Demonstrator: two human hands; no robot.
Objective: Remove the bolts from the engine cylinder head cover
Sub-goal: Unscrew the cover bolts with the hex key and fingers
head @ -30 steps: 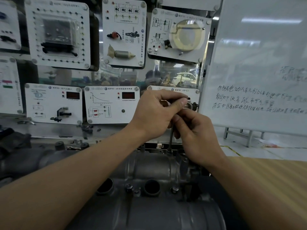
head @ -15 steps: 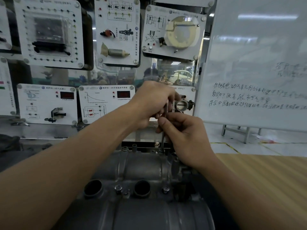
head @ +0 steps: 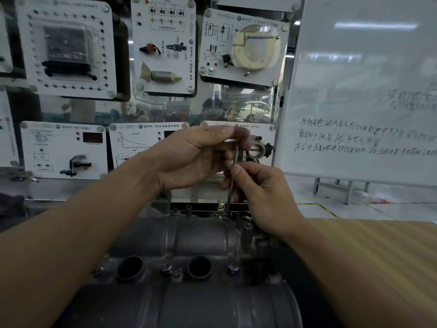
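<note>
The grey cylinder head cover (head: 201, 237) lies near me, with a near-row bolt (head: 166, 268) standing between its two round holes. My left hand (head: 196, 157) is above the cover's far edge, its fingers curled round the short arm of an L-shaped hex key (head: 236, 155). The long shaft stands upright, its tip down on a far-edge bolt (head: 226, 213). My right hand (head: 262, 197) pinches that shaft between thumb and fingers. Further right are the wooden desk (head: 378, 256) and a whiteboard (head: 354, 67).
</note>
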